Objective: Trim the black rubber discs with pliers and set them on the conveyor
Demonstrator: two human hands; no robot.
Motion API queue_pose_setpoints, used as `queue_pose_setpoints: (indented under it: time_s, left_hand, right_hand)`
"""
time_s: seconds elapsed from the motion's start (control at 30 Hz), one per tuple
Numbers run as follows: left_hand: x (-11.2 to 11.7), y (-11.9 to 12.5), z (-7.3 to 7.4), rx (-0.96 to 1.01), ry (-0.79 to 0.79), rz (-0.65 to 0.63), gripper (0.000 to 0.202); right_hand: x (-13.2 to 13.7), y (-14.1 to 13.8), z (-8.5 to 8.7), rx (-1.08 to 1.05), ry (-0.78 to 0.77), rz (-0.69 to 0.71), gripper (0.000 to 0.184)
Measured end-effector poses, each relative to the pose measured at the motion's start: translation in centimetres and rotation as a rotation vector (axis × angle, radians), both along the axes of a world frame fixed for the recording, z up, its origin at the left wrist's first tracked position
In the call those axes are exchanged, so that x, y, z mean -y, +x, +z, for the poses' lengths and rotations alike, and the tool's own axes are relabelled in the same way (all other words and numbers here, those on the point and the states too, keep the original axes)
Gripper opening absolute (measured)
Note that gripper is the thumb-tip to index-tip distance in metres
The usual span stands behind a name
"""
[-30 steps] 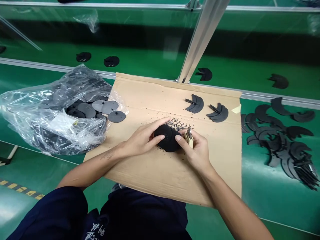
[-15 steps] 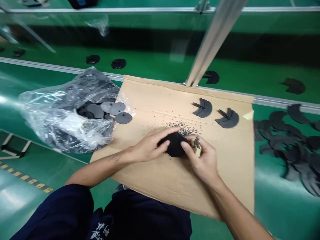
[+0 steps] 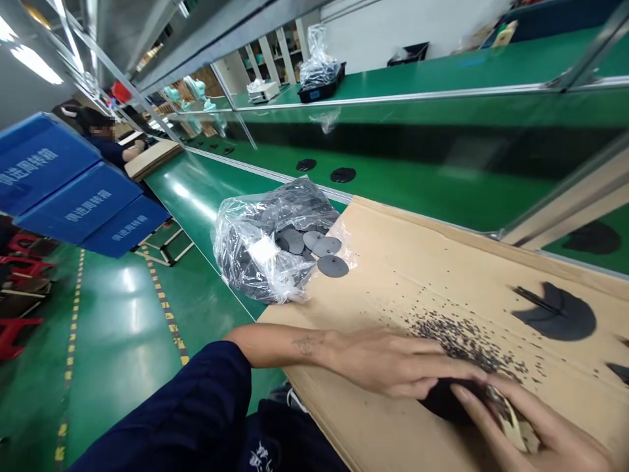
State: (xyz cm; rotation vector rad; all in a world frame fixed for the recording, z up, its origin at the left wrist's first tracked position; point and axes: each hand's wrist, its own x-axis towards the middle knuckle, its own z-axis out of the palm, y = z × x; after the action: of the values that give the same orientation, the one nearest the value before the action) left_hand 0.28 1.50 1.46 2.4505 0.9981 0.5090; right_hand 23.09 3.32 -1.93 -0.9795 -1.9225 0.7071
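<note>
My left hand (image 3: 388,364) grips a dark round disc (image 3: 446,401) by its left side, fingers across the top. My right hand (image 3: 555,436) pinches the disc's right edge with the thumb and also holds pale-yellow-handled nippers (image 3: 511,423) in the palm; their jaws are partly hidden by the fingers. Both hands are low over a cardboard sheet (image 3: 393,236). Just beyond them lies a scatter of tiny black scraps (image 3: 457,337). A black crescent-shaped part (image 3: 565,314) with a thin stem rests on the cardboard further right.
On the left, a clear plastic bag (image 3: 246,262) spills grey discs (image 3: 333,265) onto the cardboard. Black parts (image 3: 343,174) lie behind the metal rail. A metal post (image 3: 570,196) rises at right. Blue boxes (image 3: 93,203) stand at left, with a person (image 3: 105,141) beyond.
The view has swung left, bringing the blue boxes and the other person into sight. Both hands still hold the disc, and the nippers stay in my right hand.
</note>
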Motion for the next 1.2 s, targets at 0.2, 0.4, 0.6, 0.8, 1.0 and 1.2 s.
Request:
queue_pose_setpoints:
  time_s: [0.2,0.4,0.6,0.8,1.0,1.2]
  left_hand:
    - [0.6,-0.2,-0.5,0.437,-0.086,0.17,0.044]
    - [1.1,-0.3,-0.5,0.692,-0.09,0.202,0.028]
    - [1.6,-0.2,-0.3,0.73,-0.006,0.181,0.03]
    - [1.4,-0.5,0.0,0.689,0.072,0.106,0.026]
    - [1.5,-0.8,0.3,0.654,0.144,0.091,0.017]
    - [1.5,-1.2,0.4,0.591,0.159,0.053,0.018]
  right_hand:
    - [1.4,-1.4,3.2,0.026,0.088,-0.013,0.006]
    - [2.7,-2.0,3.0,-0.079,0.123,0.034,0.014]
    - [3.1,-1.8,2.3,-0.093,0.147,0.092,0.019]
    - [3.0,-1.8,2.2,-0.06,0.203,0.122,0.021]
    - [2.9,-1.9,2.4,-0.019,0.195,0.156,0.021]
    - [3.0,-1.9,2.2,-0.016,0.194,0.155,0.015]
